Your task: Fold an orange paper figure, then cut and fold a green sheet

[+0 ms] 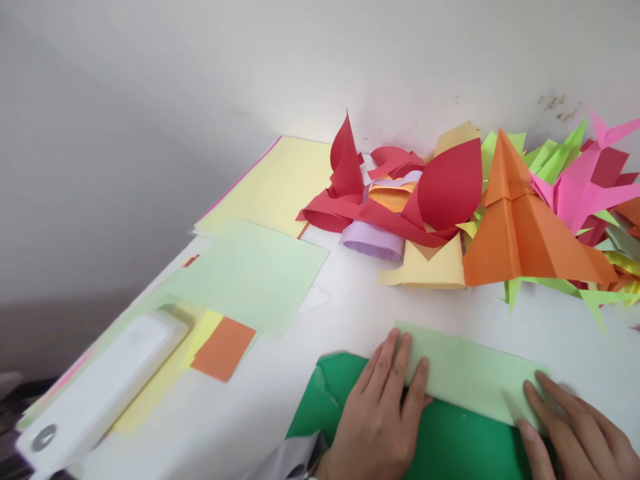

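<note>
A folded strip of pale green paper (470,370) lies in front of me, its near edge over a dark green sheet (460,440). My left hand (377,413) rests on the strip's left end, fingers stretched out and lying flat. At the right end, my right hand (575,427) touches the paper with spread fingertips, the thumb near its lower edge. Neither hand is closed around anything. Part of the dark green sheet is hidden under my hands.
Folded paper pieces crowd the back right, among them an orange paper plane (520,227), red curled shapes (450,187) and a pink folded figure (575,187). To the left lie pale green sheets (245,273), a small orange piece (225,350) and a long white device (105,380).
</note>
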Available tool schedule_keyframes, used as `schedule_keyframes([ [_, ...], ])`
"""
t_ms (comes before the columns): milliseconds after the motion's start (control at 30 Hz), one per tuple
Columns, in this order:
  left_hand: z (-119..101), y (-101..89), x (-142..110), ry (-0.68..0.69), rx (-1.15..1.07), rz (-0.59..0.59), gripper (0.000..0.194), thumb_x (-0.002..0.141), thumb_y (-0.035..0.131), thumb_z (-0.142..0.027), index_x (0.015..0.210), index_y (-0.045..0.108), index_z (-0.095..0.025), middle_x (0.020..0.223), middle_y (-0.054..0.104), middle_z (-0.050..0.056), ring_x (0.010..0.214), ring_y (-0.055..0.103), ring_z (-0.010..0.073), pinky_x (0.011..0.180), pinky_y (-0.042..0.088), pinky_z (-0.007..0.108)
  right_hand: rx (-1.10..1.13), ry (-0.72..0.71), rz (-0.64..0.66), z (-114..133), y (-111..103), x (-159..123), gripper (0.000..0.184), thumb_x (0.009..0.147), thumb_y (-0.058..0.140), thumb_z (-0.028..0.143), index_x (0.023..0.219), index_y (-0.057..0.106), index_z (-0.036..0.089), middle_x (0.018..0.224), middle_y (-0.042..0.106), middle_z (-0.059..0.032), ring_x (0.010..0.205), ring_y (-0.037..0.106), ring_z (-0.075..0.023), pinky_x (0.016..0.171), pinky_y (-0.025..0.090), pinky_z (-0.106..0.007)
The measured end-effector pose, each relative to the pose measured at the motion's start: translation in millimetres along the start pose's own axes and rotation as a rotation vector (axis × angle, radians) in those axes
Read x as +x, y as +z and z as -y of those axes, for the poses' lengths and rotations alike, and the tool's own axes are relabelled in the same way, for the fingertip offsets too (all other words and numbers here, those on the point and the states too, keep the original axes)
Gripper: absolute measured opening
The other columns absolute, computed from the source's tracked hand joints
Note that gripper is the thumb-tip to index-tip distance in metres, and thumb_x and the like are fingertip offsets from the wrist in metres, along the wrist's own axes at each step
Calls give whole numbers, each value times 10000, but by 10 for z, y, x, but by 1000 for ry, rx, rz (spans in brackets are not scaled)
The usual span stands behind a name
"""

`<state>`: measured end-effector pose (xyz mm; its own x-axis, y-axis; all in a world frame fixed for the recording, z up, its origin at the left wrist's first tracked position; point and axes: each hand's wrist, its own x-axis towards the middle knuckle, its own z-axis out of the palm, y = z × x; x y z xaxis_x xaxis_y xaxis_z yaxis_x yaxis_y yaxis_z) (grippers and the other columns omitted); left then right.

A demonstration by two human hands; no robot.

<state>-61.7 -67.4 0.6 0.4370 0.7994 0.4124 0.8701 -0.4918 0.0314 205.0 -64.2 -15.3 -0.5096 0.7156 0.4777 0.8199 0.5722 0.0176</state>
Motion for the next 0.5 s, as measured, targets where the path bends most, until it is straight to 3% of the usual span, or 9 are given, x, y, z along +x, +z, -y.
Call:
schedule_keyframes([
  [167,-3,20,-4,6,26,1,283,893,595,-249,1114,639,-77,1171,655,266,1164,582,401,846,575,476,5,27,6,-1,11,-19,264,870,586,269,1098,619,140,1043,684,-136,934,628,-280,802,471,-406],
  [300,2,15,-5,10,24,34,393,913,543,-384,1129,635,-69,1203,634,274,1172,575,405,848,572,478,-15,70,60,18,13,-72,292,897,547,347,1114,607,161,1095,675,-140,993,612,-293,824,467,-416],
  [400,12,12,-5,7,7,36,440,917,511,-435,1129,638,-72,1229,619,269,1188,563,404,879,554,497,-101,125,128,80,-14,-65,384,909,514,450,1141,606,159,1135,670,-142,1042,587,-312,848,447,-439],
  [500,25,22,-3,0,-14,13,427,916,513,-425,1127,640,-76,1259,603,257,1230,530,390,932,523,505,-140,192,147,179,-64,14,345,932,488,425,1117,620,165,1172,666,-133,1097,563,-317,897,418,-460],
])
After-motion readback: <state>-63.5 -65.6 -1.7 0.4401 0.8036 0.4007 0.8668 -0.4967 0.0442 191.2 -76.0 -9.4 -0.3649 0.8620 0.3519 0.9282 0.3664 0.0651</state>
